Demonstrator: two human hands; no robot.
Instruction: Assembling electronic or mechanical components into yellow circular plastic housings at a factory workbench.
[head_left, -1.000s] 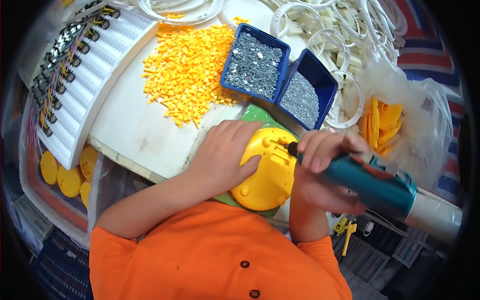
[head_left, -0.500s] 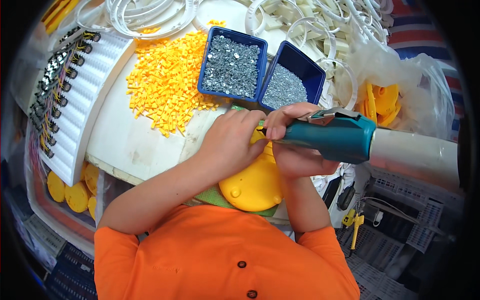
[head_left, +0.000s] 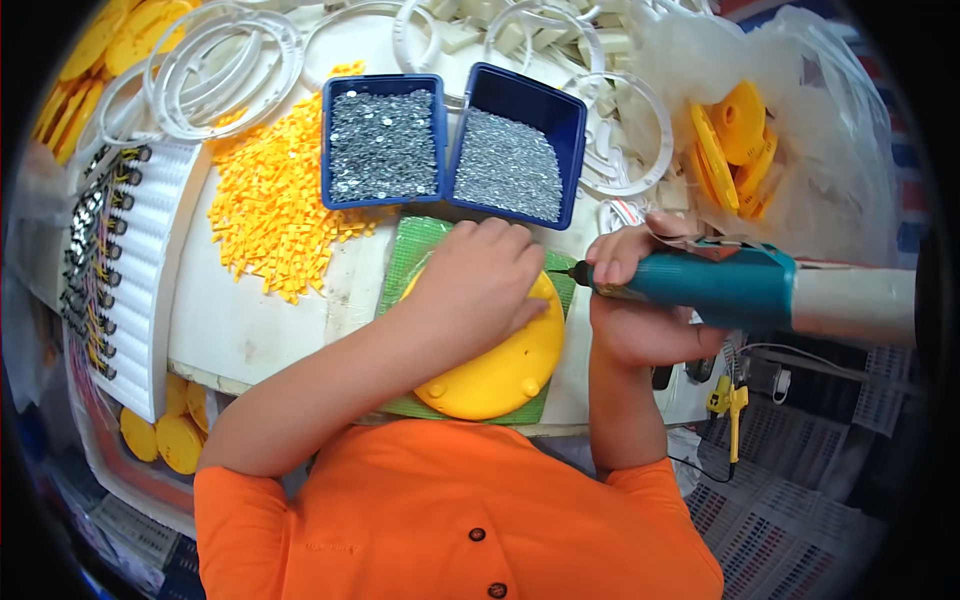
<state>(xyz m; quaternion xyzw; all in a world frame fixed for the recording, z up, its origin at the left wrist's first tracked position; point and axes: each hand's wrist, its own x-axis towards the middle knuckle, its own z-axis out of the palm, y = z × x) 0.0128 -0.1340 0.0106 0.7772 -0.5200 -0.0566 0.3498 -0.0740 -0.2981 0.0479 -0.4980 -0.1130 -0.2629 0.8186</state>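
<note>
A yellow round plastic cover (head_left: pixel 490 370) with small raised knobs lies on a green textured mat (head_left: pixel 410 250) at the table's near edge. Over its far part bends my left hand (head_left: pixel 480 270), fingers curled and gripping it; the fingertips are mostly hidden. My right hand (head_left: pixel 640 290) is closed round a teal electric screwdriver (head_left: pixel 715 285), held sideways. Its dark bit (head_left: pixel 568 271) points left, close to my left fingers and above the cover's right edge. Any screw at the bit is too small to make out.
Beyond the mat stand two blue bins, one with washer-like metal pieces (head_left: pixel 385 145), one with small screws (head_left: pixel 508 165). Left lies a heap of small yellow pieces (head_left: pixel 280 200) beside a white ridged tray (head_left: pixel 165 290) with wired parts. White rings (head_left: pixel 225 70) and bagged yellow covers (head_left: pixel 735 150) surround these.
The screwdriver has drawn back to the right, its bit now clear of my left fingers. My left hand has shifted over the cover, and more of the mat shows. The whole view has shifted too.
</note>
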